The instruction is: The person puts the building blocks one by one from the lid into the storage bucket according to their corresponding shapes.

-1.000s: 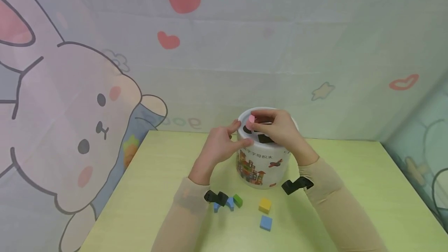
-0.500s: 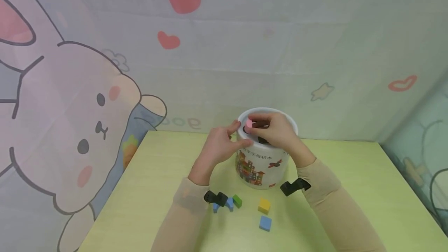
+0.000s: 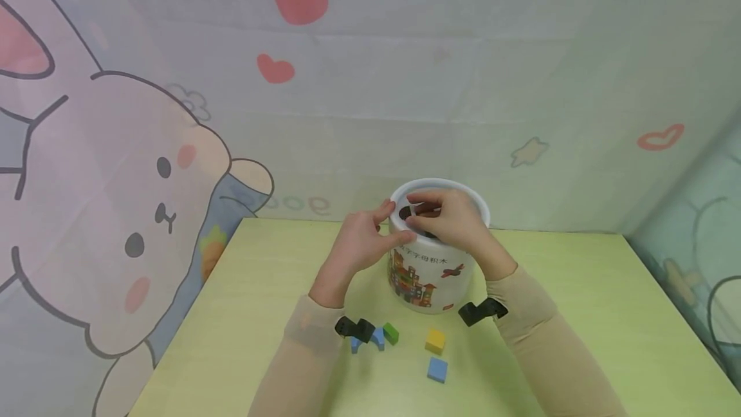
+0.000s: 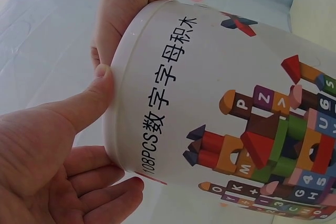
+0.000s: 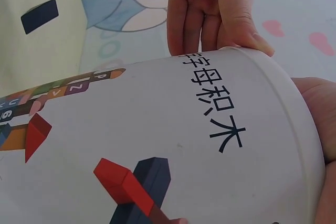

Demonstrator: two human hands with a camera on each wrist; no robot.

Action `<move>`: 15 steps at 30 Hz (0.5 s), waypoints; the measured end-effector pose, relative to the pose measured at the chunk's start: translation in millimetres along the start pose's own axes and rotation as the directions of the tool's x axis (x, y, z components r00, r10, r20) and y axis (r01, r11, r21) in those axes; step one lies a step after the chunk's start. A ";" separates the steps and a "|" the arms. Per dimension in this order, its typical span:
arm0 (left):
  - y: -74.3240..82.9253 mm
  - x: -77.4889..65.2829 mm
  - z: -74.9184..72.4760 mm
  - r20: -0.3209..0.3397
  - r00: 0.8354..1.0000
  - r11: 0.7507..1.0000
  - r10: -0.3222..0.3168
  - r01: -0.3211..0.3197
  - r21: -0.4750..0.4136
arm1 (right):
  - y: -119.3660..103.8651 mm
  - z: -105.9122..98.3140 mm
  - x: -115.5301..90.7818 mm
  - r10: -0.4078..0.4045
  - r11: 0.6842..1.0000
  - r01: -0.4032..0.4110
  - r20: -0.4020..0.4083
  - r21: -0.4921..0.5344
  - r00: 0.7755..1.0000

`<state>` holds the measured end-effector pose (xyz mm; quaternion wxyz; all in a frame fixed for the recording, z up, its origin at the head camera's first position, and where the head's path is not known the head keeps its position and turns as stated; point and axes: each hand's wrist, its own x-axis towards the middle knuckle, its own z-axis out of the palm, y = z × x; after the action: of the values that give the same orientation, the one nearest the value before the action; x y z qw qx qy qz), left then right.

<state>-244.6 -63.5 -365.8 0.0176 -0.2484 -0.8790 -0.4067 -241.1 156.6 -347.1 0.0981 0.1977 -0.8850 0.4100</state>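
Note:
A white block bucket [image 3: 431,282] stands upright on the table, printed with coloured building blocks and black lettering. Dark holes [image 3: 405,213] show in its sunken lid. My left hand [image 3: 365,237] holds the bucket's rim at the left; in the left wrist view its thumb [image 4: 86,103] presses on the rim while the fingers lie along the bucket's side. Over the lid is my right hand [image 3: 454,217], its thumb and index fingertips apart beside a round hole, with no block showing between them. In the right wrist view the bucket's rim hides its fingertips.
In front of the bucket lie a blue arch block [image 3: 377,338], partly behind the left wrist camera [image 3: 354,329], a green block [image 3: 391,333], a yellow block [image 3: 435,341] and a blue square block [image 3: 437,370]. A printed cloth [image 3: 370,95] hangs behind the table [image 3: 556,288].
The pink block that my right hand pinched over the lid went down toward the round hole and is now out of sight. My left hand has stayed on the rim.

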 end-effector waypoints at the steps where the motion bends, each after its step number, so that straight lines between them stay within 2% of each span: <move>1: 0.1 0.0 -0.1 0.000 1.000 1.000 -0.001 0.001 0.002 | -0.3 0.1 -0.3 0.000 1.000 0.000 0.000 -0.004 1.000; 15: -0.3 -0.7 1.0 -0.004 1.000 1.000 -0.015 0.015 -0.007 | 0.2 -0.5 -3.2 0.014 1.000 -0.014 0.003 -0.003 1.000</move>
<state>-243.9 -63.2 -366.9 0.0153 -0.2410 -0.8794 -0.4102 -238.2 157.9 -348.0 0.0944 0.1921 -0.8870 0.4091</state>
